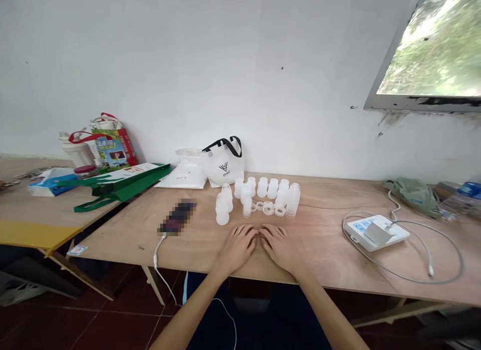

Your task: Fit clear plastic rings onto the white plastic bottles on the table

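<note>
My left hand (236,247) lies palm down near the table's front edge, its fingers stretched forward, with nothing in it. Beside it, my right hand (280,245) rests flat in the same way, and the two hands meet or nearly meet at the fingertips. Just beyond them stands a group of translucent white plastic containers (262,187), shaped like small bottles or jars. Several clear plastic rings (279,210) lie in front of these. At the group's right end is a taller ribbed clear stack (293,200); what it consists of I cannot tell.
A blurred-out phone-like device (177,217) with a white cable lies left on the wooden table (323,262). Behind are a white tote bag (222,164) and a white plastic packet (182,173). A green bag (124,187) lies further left. A white power strip (376,232) with a looped cable sits right.
</note>
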The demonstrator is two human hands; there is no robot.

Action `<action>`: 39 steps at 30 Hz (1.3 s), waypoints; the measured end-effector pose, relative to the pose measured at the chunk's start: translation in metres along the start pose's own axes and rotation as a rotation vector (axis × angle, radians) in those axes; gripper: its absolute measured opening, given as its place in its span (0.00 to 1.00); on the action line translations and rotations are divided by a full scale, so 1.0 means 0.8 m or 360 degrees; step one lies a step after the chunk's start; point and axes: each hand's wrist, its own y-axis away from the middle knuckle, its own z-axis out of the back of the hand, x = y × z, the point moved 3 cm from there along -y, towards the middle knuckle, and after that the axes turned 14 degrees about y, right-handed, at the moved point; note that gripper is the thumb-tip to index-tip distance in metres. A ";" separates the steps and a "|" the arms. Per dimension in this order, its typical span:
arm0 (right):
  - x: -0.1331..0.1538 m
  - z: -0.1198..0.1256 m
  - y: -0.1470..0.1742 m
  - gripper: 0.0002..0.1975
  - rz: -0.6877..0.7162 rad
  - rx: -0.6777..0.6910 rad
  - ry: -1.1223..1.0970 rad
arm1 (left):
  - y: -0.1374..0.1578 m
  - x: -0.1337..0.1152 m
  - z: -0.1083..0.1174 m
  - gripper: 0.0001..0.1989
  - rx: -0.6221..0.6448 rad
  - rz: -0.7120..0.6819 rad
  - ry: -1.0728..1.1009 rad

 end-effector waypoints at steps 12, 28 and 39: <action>-0.002 -0.007 0.001 0.18 -0.0020 -0.0004 -0.0062 | 0.005 0.019 0.002 0.18 0.0023 0.0004 0.0156; -0.005 -0.014 0.003 0.25 -0.0077 0.0142 -0.0084 | 0.004 0.020 0.000 0.22 0.0038 0.0029 -0.0036; -0.004 -0.011 0.003 0.27 -0.0083 0.0168 -0.0082 | 0.002 0.014 0.006 0.22 0.0106 0.0092 -0.0021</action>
